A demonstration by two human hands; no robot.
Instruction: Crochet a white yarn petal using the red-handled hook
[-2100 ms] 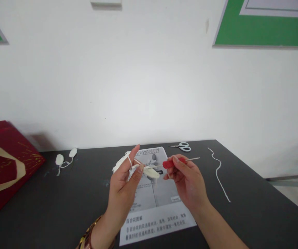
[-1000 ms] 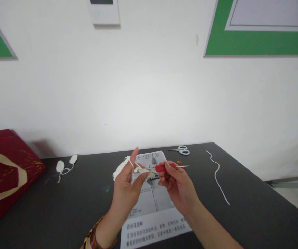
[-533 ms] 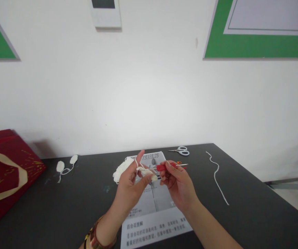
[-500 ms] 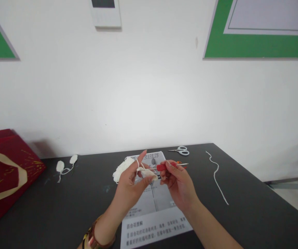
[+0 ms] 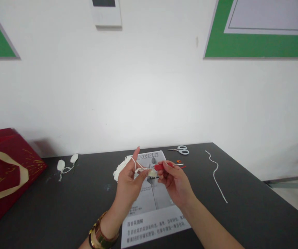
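My left hand (image 5: pixel 128 180) pinches a small white crochet piece (image 5: pixel 152 173) between thumb and fingers, its index finger raised with white yarn looped around it. In my right hand (image 5: pixel 175 181) is a crochet hook (image 5: pixel 160 167) with a red grip, held near level. The hook's thin tip points left and meets the yarn at the left fingers. Behind my left hand lies a heap of white yarn (image 5: pixel 121 168). A printed sheet (image 5: pixel 149 221) with a picture and text lies under both hands.
Scissors (image 5: pixel 182 150) and a small orange item (image 5: pixel 178 161) lie beyond my right hand. A loose white strand (image 5: pixel 217 169) lies at right. Two white crocheted pieces (image 5: pixel 61 165) joined by yarn lie at left, near a dark red gift bag (image 5: pixel 9 173). A wall stands behind the black table (image 5: pixel 81 207).
My left index finger has tipped a little left, and the crochet piece has turned and shows less. The right hand with the hook has shifted slightly left.
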